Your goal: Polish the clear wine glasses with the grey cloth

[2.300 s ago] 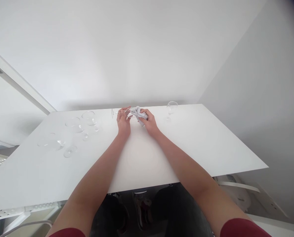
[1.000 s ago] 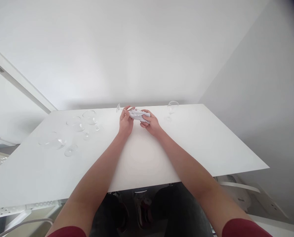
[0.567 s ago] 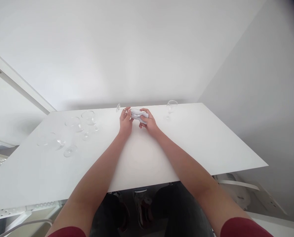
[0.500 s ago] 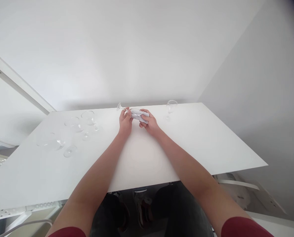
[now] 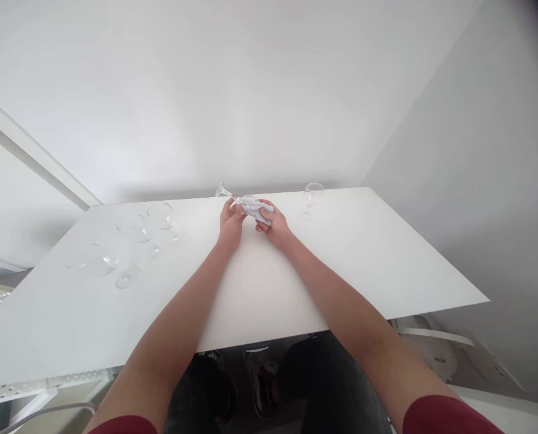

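Note:
Tilted above the far part of the white table [image 5: 259,289] is a clear wine glass [image 5: 224,191], its foot pointing up and to the left. My left hand [image 5: 231,224] is closed around the lower bowl, near the stem. A pale grey-white cloth [image 5: 263,214] lies at the bowl's rim end, and my right hand [image 5: 275,223] is closed on it, thumb on top. The fingers behind the cloth are partly hidden, and I cannot tell how far the cloth reaches inside the bowl.
Several clear wine glasses stand on the left of the table, the nearest glass [image 5: 128,277] among them. One more wine glass [image 5: 313,196] stands at the back right. A white wall [image 5: 250,96] rises behind the table's far edge. White perforated shelving [image 5: 6,392] is at lower left.
The held glass has tipped slightly, its foot rising and shifting a little right. My left hand has moved slightly right along with it; the right hand has barely moved.

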`<state>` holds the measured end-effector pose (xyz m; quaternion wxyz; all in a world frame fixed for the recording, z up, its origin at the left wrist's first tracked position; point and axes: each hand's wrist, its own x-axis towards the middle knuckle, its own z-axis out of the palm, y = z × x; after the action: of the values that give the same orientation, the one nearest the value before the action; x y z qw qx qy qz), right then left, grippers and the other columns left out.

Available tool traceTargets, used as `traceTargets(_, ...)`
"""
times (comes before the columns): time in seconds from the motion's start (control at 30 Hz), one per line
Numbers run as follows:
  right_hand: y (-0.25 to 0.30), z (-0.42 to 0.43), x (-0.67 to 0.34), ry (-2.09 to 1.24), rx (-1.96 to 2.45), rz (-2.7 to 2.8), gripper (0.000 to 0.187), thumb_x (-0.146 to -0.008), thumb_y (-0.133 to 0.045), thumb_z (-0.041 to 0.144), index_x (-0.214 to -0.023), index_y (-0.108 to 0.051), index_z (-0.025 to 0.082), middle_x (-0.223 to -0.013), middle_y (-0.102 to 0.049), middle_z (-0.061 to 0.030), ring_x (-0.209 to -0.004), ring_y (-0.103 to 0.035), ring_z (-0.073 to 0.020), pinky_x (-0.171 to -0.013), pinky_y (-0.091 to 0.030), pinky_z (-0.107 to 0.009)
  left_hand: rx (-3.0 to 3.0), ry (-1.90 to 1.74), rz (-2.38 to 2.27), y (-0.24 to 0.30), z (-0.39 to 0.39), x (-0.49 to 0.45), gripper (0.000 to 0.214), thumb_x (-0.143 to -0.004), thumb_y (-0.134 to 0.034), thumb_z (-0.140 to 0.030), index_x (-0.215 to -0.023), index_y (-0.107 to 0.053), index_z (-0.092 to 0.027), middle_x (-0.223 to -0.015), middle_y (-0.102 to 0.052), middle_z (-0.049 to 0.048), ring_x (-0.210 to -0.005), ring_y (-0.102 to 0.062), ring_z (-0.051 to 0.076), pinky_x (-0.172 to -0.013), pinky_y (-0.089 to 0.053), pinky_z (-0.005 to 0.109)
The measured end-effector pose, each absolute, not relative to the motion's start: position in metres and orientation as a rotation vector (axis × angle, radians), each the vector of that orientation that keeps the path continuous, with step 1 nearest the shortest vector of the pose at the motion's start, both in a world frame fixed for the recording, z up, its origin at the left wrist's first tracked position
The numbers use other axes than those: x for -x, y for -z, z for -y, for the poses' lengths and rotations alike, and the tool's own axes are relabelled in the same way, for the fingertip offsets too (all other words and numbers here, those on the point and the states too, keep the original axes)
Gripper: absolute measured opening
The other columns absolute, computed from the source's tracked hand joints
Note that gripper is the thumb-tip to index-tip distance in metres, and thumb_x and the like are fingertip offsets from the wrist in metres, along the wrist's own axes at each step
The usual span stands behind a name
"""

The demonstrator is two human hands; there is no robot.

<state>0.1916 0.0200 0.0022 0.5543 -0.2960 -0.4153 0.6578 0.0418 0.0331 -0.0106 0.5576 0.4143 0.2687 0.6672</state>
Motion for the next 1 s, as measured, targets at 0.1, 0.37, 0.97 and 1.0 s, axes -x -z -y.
traceTargets(0.1,-0.0032,-0.0202,-0.1926,-1.61,0.675,0.936,0.037,-0.081,-0.075,0.039,-0.112,-0.059,0.028,-0.074,-0.055,0.0067,-0.047,-0.031,-0.0075,-0.052,-0.043,-0.028,-0.967,-1.552,-0.614,0.01,-0.0329,-0.0421,0.04,-0.085,-0.079,-0.049,-0.116,-0.068,-0.026,-0.13,-0.068,0.0113,-0.122,-0.065,0.026,-0.104,-0.052,0.044)
traceTargets(0.37,-0.0037,-0.02,-0.1924,-1.568,0.648,0.977,0.041,-0.08,-0.076,0.038,-0.117,-0.059,0.03,-0.081,-0.059,0.0058,-0.048,-0.032,-0.0069,-0.052,-0.045,-0.027,-1.058,-1.484,-0.692,0.0067,-0.0275,-0.042,0.045,-0.086,-0.079,-0.051,-0.125,-0.068,-0.033,-0.131,-0.067,0.0087,-0.123,-0.064,0.027,-0.098,-0.055,0.041)
traceTargets(0.97,-0.0034,-0.0219,-0.1973,-1.569,0.614,0.898,0.034,-0.081,-0.077,0.032,-0.113,-0.063,0.03,-0.08,-0.063,0.0056,-0.048,-0.037,-0.0069,-0.054,-0.047,-0.027,-1.104,-1.451,-0.592,0.0071,-0.029,-0.0412,0.064,-0.085,-0.078,-0.057,-0.143,-0.06,-0.035,-0.147,-0.061,0.0077,-0.137,-0.055,0.029,-0.106,-0.05,0.042)
traceTargets(1.0,-0.0033,-0.0215,-0.1971,-1.556,0.625,0.91,0.036,-0.08,-0.078,0.032,-0.112,-0.063,0.03,-0.083,-0.065,0.0052,-0.049,-0.04,-0.0071,-0.055,-0.048,-0.027,-1.1,-1.439,-0.571,0.0055,-0.0277,-0.0416,0.06,-0.088,-0.073,-0.06,-0.141,-0.061,-0.035,-0.149,-0.06,0.0076,-0.138,-0.054,0.029,-0.105,-0.05,0.043)
